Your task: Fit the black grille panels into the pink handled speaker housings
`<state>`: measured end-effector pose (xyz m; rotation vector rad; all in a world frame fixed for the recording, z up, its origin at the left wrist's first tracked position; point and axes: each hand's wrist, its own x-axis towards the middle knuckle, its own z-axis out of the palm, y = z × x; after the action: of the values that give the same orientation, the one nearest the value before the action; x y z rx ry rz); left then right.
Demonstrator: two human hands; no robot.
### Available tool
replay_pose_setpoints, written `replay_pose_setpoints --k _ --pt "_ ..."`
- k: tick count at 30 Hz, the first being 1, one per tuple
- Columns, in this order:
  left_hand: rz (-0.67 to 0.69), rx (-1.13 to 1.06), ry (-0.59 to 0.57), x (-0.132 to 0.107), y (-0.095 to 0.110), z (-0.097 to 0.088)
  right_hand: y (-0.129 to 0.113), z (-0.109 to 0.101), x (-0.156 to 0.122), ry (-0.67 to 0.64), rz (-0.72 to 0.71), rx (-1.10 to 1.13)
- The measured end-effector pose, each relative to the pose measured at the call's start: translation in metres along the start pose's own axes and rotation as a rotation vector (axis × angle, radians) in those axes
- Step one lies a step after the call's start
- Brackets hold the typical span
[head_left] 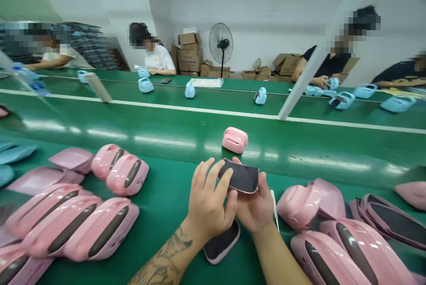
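Observation:
Both my hands hold a thin dark panel with a pink edge [240,177] just above the green table. My left hand [208,203] pinches its left end, fingers curled over the top. My right hand [255,207] grips it from below and behind. Under my hands a second dark-faced pink panel [222,243] lies flat on the table. One pink housing [234,139] sits on the glossy belt right beyond my hands.
Pink housings with dark windows are heaped at left [76,227] and right [353,249]. Flat pink covers [71,159] lie at far left. A white stick [274,205] lies beside my right hand. Blue housings [145,84] ride the far belt, where several people sit.

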<state>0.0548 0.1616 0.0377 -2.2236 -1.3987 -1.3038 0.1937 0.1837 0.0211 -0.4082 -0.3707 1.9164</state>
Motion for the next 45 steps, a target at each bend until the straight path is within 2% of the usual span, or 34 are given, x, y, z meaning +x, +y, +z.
replay_pose_setpoints --k 2,7,11,14,15,16,17,19,20,21,22,24,27,30,32,35,37,39,41,45 --pt "0.095 0.027 -0.07 0.001 0.008 0.006 -0.002 -0.004 0.001 -0.026 0.001 0.038" --pt "0.142 0.043 -0.166 0.006 0.015 0.022 -0.007 -0.007 0.005 -0.031 -0.006 0.13" --pt "0.226 0.02 -0.2 0.007 0.008 0.022 -0.012 -0.004 0.007 -0.065 -0.028 0.196" --pt "0.279 -0.109 -0.196 0.013 -0.007 0.017 -0.016 -0.001 0.012 -0.063 -0.066 0.226" --pt "0.247 -0.176 -0.159 0.018 -0.015 0.019 -0.017 -0.001 0.015 -0.047 -0.093 0.232" --pt "0.154 -0.239 -0.122 0.024 -0.025 0.023 -0.019 -0.001 0.018 -0.026 -0.128 0.23" --pt "-0.016 -0.284 -0.063 0.032 -0.035 0.03 -0.019 -0.002 0.021 0.001 -0.168 0.222" --pt "-0.478 -0.299 -0.049 0.052 -0.053 0.054 -0.02 -0.004 0.028 0.091 -0.277 0.177" --pt "-0.712 -0.31 -0.114 0.062 -0.06 0.069 -0.02 -0.005 0.031 0.162 -0.351 0.139" --pt "-0.884 -0.315 -0.195 0.071 -0.065 0.086 -0.02 -0.007 0.033 0.243 -0.432 0.102" --pt "-0.916 -0.334 -0.247 0.078 -0.068 0.104 -0.019 -0.009 0.036 0.324 -0.509 0.069" --pt "-0.883 -0.363 -0.282 0.087 -0.069 0.138 -0.019 -0.016 0.039 0.461 -0.644 0.035" --pt "-0.835 -0.382 -0.27 0.09 -0.059 0.18 -0.019 -0.029 0.041 0.56 -0.781 0.031" --pt "-0.84 -0.361 -0.186 0.094 -0.05 0.207 -0.019 -0.037 0.04 0.609 -0.86 -0.012" --pt "-0.843 -0.376 -0.14 0.102 -0.05 0.215 -0.018 -0.039 0.039 0.617 -0.871 -0.046" --pt "-0.843 -0.468 -0.131 0.116 -0.059 0.212 -0.018 -0.037 0.039 0.597 -0.851 -0.077" --pt "-0.857 -0.568 -0.155 0.122 -0.067 0.198 -0.019 -0.036 0.038 0.573 -0.83 -0.087" --pt "-0.89 -0.695 -0.184 0.121 -0.073 0.173 -0.021 -0.035 0.037 0.544 -0.8 -0.093" --pt "-0.93 -0.828 -0.188 0.112 -0.076 0.14 -0.024 -0.034 0.036 0.5 -0.749 -0.103" --pt "-0.999 -0.995 -0.098 0.074 -0.069 0.074 -0.025 -0.029 0.032 0.367 -0.585 -0.18"
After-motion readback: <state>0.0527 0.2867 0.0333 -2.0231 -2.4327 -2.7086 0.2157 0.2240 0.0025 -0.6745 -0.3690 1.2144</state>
